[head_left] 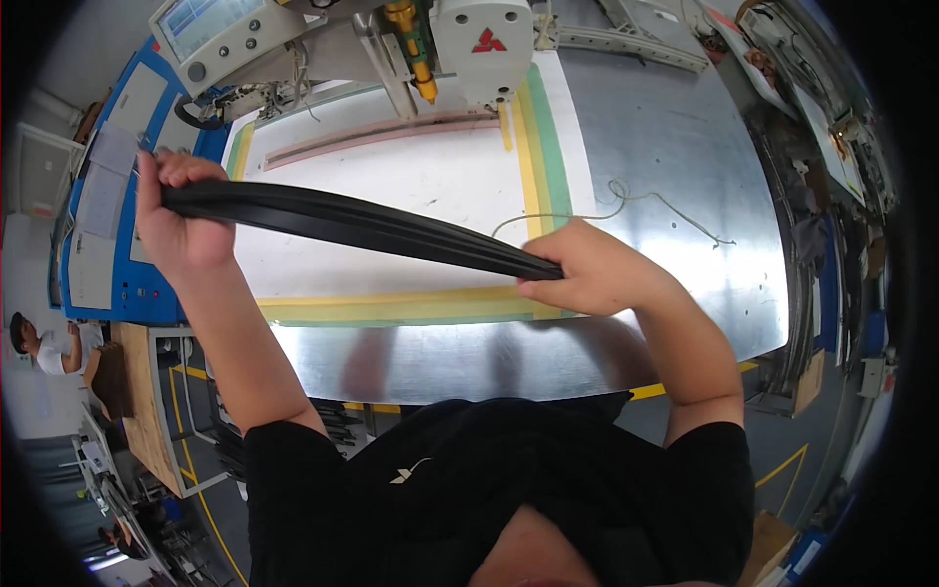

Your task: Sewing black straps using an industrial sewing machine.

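A long black grooved strip [362,217], like a rubber or plastic profile, spans the space between my hands above the table. My left hand [191,210] is wrapped round its left end, which sits higher. At the lower right end, my right hand [587,269] grips the strip between thumb and fingers. Beneath it lies a white sheet [411,264] edged with yellow and green tape. A narrow reddish frame with a slot [381,137] lies on the sheet's far part, under the machine head.
A white machine head [482,49] with a yellow tool [416,59] stands at the far side. A control panel [220,39] is at far left, beside a blue cabinet [108,225]. A thin cord [665,201] lies on the metal tabletop [675,127]. Another person [59,347] is at far left.
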`<state>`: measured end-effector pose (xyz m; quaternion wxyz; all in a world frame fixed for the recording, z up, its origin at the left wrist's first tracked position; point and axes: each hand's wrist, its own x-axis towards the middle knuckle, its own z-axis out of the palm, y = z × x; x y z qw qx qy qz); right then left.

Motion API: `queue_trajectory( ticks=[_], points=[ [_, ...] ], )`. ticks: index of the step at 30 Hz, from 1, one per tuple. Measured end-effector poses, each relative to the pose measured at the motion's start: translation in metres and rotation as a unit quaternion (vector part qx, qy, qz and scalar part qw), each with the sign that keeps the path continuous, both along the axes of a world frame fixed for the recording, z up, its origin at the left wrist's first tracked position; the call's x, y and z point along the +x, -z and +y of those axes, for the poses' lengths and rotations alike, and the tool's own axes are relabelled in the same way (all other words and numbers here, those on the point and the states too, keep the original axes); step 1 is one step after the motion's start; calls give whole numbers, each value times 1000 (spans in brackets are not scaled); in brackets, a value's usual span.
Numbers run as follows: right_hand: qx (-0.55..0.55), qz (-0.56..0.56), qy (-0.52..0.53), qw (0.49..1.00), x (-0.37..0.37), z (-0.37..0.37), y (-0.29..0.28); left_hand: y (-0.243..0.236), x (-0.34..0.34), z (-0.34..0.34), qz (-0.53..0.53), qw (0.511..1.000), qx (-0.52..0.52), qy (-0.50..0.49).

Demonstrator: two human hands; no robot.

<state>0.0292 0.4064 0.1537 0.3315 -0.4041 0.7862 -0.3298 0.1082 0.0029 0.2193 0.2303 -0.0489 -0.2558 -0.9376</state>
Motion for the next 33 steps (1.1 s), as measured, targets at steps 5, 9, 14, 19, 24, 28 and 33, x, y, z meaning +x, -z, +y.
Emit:
queue_trajectory(
  ticks=[5,9,14,19,24,28,33],
  points=[
    [128,100,21,986,3,6,8,81,14,-3,-172,975,2,-141],
    [229,197,75,950,-10,38,50,164,16,-41,-249,952,61,-166],
    [222,342,331,851,-49,199,48,217,25,-45,-423,869,64,-250],
    [432,492,527,542,-47,351,-56,211,16,-38,-440,864,18,-243],
    [42,404,426,808,-12,159,-32,211,7,-38,-464,846,19,-260],
    [18,287,72,955,17,-9,48,220,4,-41,-487,823,3,-292],
    [172,218,-99,956,31,-124,48,209,-3,-26,-509,793,-15,-334]
  ],
)
